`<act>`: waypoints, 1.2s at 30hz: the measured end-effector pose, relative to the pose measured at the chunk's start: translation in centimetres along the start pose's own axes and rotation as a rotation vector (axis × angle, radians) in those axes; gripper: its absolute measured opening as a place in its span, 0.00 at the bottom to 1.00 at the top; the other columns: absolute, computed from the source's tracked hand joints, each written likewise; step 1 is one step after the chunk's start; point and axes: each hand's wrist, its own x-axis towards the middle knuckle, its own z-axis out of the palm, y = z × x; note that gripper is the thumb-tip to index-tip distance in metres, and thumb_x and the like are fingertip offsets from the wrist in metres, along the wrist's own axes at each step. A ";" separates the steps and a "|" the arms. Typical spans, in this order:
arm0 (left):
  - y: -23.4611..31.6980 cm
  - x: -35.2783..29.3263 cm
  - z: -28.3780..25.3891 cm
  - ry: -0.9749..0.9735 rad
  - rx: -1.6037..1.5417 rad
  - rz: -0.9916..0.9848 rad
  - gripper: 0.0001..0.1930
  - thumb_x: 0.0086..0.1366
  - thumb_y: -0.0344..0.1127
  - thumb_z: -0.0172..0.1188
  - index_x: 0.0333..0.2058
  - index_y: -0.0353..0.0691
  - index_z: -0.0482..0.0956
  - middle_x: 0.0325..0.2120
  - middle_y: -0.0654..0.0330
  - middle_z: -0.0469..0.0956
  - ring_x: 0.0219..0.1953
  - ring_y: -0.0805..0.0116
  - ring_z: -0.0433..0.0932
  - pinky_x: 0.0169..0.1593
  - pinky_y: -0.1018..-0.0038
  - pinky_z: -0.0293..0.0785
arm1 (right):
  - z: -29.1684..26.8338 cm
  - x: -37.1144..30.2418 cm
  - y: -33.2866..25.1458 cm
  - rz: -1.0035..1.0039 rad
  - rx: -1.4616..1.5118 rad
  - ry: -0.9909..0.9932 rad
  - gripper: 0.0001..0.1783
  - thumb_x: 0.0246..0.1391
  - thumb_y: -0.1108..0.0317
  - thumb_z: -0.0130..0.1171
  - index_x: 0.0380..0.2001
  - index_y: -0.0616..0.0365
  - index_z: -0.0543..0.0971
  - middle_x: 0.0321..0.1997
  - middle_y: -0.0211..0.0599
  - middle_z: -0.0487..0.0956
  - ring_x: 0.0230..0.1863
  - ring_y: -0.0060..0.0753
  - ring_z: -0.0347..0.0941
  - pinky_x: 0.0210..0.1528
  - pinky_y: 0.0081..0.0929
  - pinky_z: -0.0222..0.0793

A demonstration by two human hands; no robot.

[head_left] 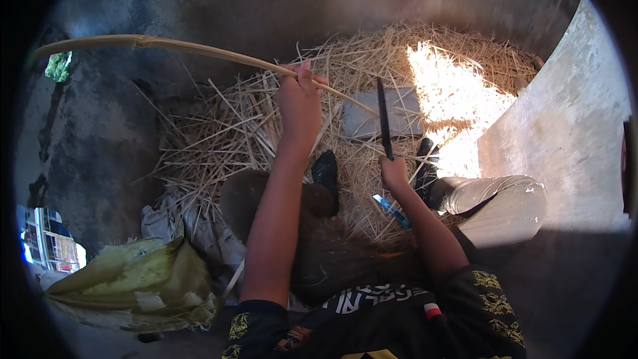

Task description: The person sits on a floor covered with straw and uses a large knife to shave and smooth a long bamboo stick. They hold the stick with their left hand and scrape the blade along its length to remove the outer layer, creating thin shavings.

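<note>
Concrete walls (199, 13) enclose a bed of pale slivers (219, 153), with a grey block (362, 123) toward its far edge, right of the middle. Left hand (299, 106): fingers pinch a long strip (219, 54) partway along, probably to steady it, so that its thin end slants down over the block toward the blade. Right hand (394, 171): fingers are closed round the handle of a dark knife (384, 116), blade pointing away from the body, seemingly so the edge crosses the strip. Whether blade and strip touch, or either meets the block, I cannot tell. Most of the handle is hidden in the fist; the strip's other end fades into the dark rim. Glare washes out the bed's right side; a blue object (392, 211) near its near edge is unclear.
</note>
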 end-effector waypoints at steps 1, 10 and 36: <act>-0.2 0.1 0.0 0.019 0.002 -0.014 0.15 0.76 0.45 0.44 0.39 0.37 0.62 0.29 0.55 0.81 0.36 0.68 0.83 0.43 0.69 0.81 | -0.1 0.5 0.7 0.209 -0.094 -0.098 0.18 0.51 0.62 0.57 0.18 0.68 0.73 0.13 0.42 0.70 0.24 0.37 0.77 0.31 0.44 0.69; -0.1 -0.1 -0.8 0.011 0.048 -0.008 0.15 0.77 0.46 0.43 0.39 0.38 0.62 0.28 0.55 0.81 0.36 0.68 0.83 0.43 0.69 0.82 | 0.2 -0.1 -4.6 -0.370 0.180 0.121 0.22 0.50 0.55 0.63 0.15 0.62 0.72 0.14 0.36 0.73 0.16 0.29 0.73 0.21 0.26 0.66; -1.6 -0.3 -1.9 0.057 -0.033 -0.035 0.16 0.77 0.44 0.43 0.41 0.34 0.66 0.26 0.56 0.82 0.29 0.68 0.81 0.35 0.72 0.77 | 0.0 0.7 -10.9 -0.346 0.191 0.145 0.17 0.55 0.64 0.58 0.17 0.58 0.70 0.12 0.26 0.65 0.12 0.19 0.60 0.15 0.22 0.54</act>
